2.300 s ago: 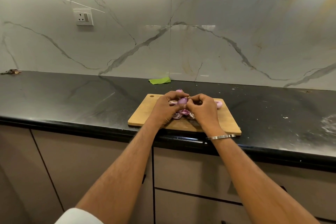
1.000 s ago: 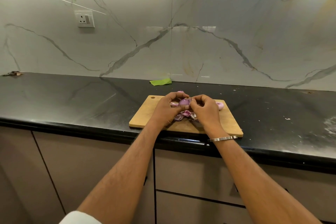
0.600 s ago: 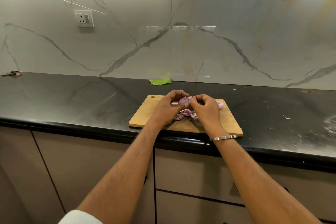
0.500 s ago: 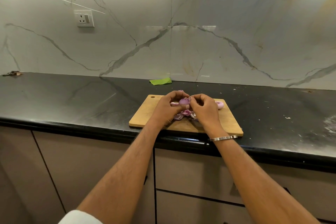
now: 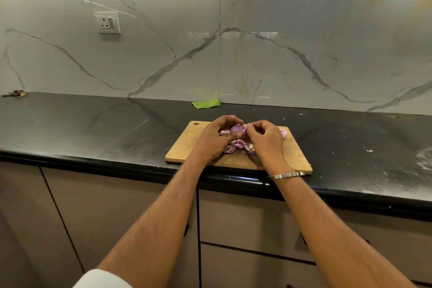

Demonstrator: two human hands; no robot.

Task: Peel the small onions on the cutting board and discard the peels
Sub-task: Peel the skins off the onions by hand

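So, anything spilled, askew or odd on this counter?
Pale powdery smears and white specks dirty the black stone counter at right, and a green scrap lies against the marble backsplash. Purple peels stay on the wooden cutting board.

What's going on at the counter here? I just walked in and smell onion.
A person is peeling small purple onions over a rectangular wooden cutting board on the black stone countertop. The left hand holds one small purple onion while the right hand pinches at its skin. Loose purple peels lie on the board beneath the hands, not yet discarded.
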